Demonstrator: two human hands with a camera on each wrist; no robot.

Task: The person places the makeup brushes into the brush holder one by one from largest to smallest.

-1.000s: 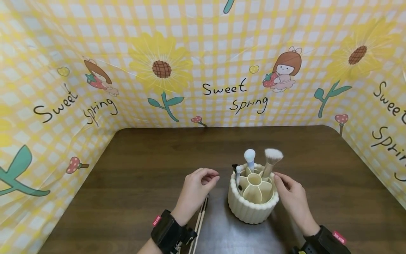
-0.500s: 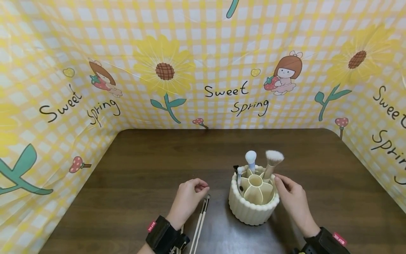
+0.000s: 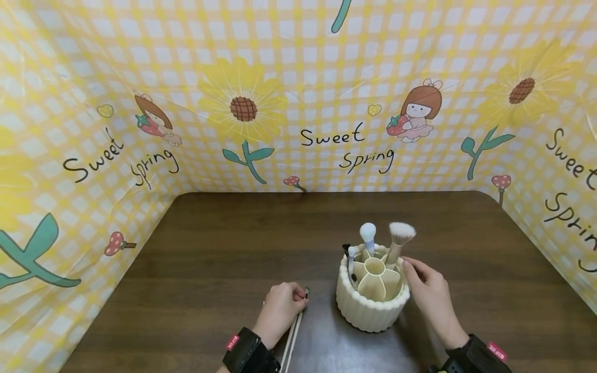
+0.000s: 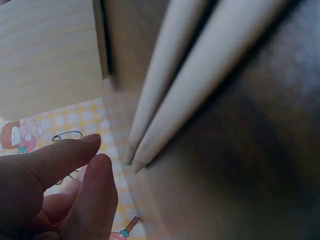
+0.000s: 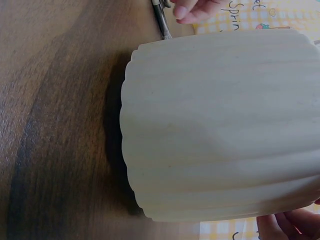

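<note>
Black wrist units with red tags sit nearest, one strapped behind each hand. Just past the left one, pale-handled brushes lie side by side on the dark wood table, their heads pointing away from the person. The left hand is beside those heads, thumb and forefinger nearly meeting, with a narrow gap and nothing seen in it in the left wrist view; whether any finger touches a brush cannot be told. To the right stands a cream holder, upright, fluted outside and scalloped at the rim, split inside into petal-shaped compartments about a round central tube. The right hand is at the holder's right side, thumb and forefinger close together at the rim; whether they pinch it or only touch it is unclear. Along the holder's left edge stands a small light-blue brush; towards the back rise a round white-headed brush and a broad white-bristled brush, leaning right. Beyond the table's far edge hangs a yellow-and-white checked cloth printed with sunflowers and "Sweet Spring".
</note>
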